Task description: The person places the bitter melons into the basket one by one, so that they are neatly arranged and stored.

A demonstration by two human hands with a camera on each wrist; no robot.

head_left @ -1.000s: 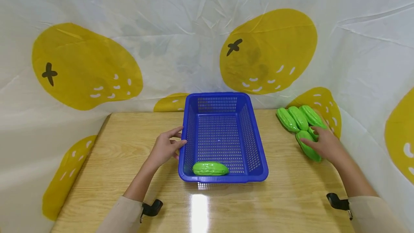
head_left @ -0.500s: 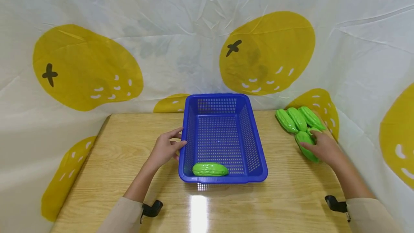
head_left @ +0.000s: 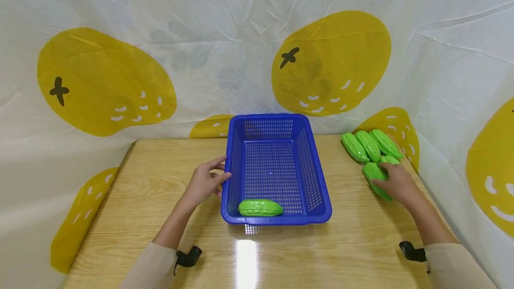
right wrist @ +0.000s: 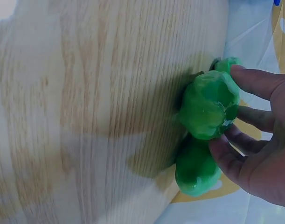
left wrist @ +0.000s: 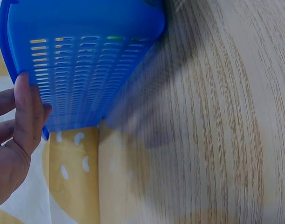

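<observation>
At the middle of the table stands a blue plastic basket [head_left: 277, 220] with slotted walls. A glossy green bitter melon [head_left: 261, 208], ridged and toy-like, lies crosswise inside at its near end. My left hand [head_left: 204, 183] holds the basket's left rim; in the left wrist view its fingers [left wrist: 24, 100] are at the rim and outer wall. On the right, my right hand [head_left: 398, 183] grips another bitter melon [right wrist: 207, 109] between thumb and fingers. Behind it, partly covered by the hand, is a further bitter melon [head_left: 389, 159].
Several more bitter melons [head_left: 368, 145] lie side by side at the table's back right corner. A white cloth [head_left: 225, 70] with yellow fruit prints hangs behind and beside the wooden table [head_left: 168, 159].
My right hand has closed in on the nearest bitter melon and shifted it slightly left, apart from the one behind. The left hand and basket have stayed in place.
</observation>
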